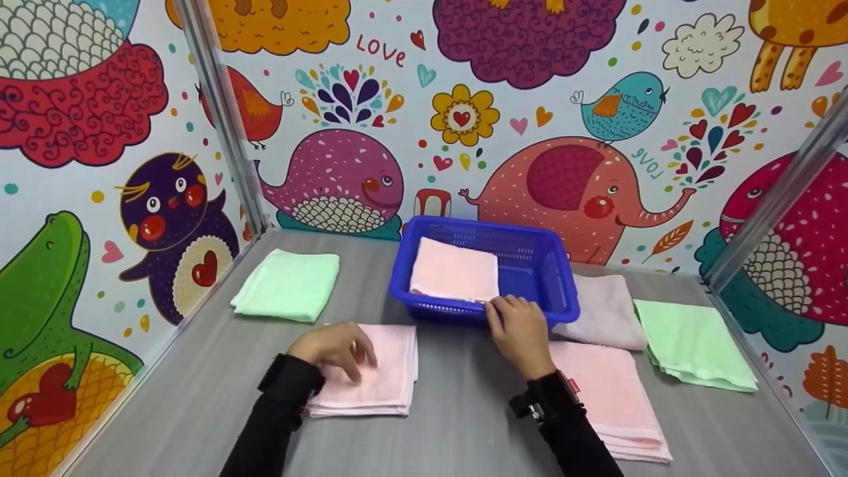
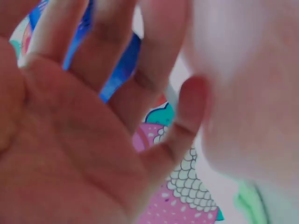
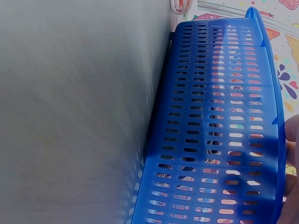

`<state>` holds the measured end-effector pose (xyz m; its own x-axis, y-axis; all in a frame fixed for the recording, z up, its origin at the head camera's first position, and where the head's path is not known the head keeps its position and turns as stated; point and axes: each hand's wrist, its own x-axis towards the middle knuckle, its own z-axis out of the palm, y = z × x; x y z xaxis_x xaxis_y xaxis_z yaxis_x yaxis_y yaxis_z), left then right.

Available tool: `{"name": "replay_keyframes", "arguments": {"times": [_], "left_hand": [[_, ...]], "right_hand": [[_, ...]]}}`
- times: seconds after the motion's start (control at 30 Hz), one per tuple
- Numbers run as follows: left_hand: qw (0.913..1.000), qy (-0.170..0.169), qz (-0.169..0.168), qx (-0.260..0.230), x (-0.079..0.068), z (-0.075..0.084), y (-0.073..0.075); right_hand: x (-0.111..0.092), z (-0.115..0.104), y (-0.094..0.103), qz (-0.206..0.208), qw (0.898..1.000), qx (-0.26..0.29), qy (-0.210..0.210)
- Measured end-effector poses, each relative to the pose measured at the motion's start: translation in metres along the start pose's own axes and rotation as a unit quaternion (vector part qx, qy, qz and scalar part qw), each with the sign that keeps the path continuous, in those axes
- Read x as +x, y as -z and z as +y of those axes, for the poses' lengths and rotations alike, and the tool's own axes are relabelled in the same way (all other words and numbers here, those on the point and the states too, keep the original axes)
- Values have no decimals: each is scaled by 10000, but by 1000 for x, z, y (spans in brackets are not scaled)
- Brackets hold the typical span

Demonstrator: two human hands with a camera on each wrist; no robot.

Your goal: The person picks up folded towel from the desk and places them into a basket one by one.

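Note:
A blue plastic basket point(image 1: 487, 317) stands at the back of the table, with a folded pink towel point(image 1: 456, 270) in its left half. My right hand point(image 1: 521, 334) grips the basket's front rim, its fingers bent over the edge; in the right wrist view some fingers point(image 3: 290, 158) show at that rim. Another folded pink towel point(image 1: 391, 384) lies in front of the basket, to its left. Over that towel is my left hand point(image 1: 338, 349), fingers loosely bent and pointing down at the cloth. The left wrist view shows its palm point(image 2: 70, 140) with nothing held.
A folded green towel point(image 1: 289, 285) lies at the back left. Right of the basket are a greyish-pink towel point(image 1: 606, 311), a green towel point(image 1: 699, 341) and a larger folded pink towel point(image 1: 613, 397). Patterned walls point(image 1: 523, 126) with metal posts point(image 1: 225, 112) enclose the table.

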<state>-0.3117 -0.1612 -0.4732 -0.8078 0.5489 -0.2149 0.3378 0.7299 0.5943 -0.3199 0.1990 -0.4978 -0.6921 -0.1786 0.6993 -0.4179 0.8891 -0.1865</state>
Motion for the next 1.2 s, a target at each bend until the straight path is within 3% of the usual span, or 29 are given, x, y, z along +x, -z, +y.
{"name": "replay_keyframes", "arguments": {"times": [0.07, 0.17, 0.33, 0.47, 0.57, 0.7, 0.87, 0.97, 1.07, 1.13, 1.2], "left_hand": [[9991, 91, 342, 226, -6, -5, 5], [9947, 510, 731, 517, -12, -11, 9], [9934, 521, 825, 609, -4, -5, -2], [9950, 163, 785, 593, 13, 12, -20], [9934, -472, 753, 728, 25, 27, -36], [9848, -1168, 796, 1005, 37, 44, -55], [9826, -1352, 906, 897, 43, 53, -63], [9842, -1281, 1023, 663, 41, 49, -59], [9880, -955, 1160, 362, 37, 42, -52], [9906, -671, 1177, 208, 33, 40, -50], [9937, -422, 1030, 105, 31, 39, -49]], "right_hand": [[0, 0, 1, 4, 10000, 12, 23], [-1, 0, 1, -9, 10000, 21, 25], [-1, 1, 1, -41, 10000, 0, -21], [-2, 3, 2, -68, 10000, -36, -30], [-3, 5, 3, -85, 9999, -47, -39], [-3, 5, 4, -155, 9999, 32, -39], [-3, 4, 10, -160, 9994, 320, 16], [-5, 4, 16, 146, 9980, 481, 370], [-8, 1, 23, 285, 9951, 554, 771], [-11, -3, 27, -7, 9946, 672, 790], [-14, -7, 30, -646, 9929, 806, 598]]}}
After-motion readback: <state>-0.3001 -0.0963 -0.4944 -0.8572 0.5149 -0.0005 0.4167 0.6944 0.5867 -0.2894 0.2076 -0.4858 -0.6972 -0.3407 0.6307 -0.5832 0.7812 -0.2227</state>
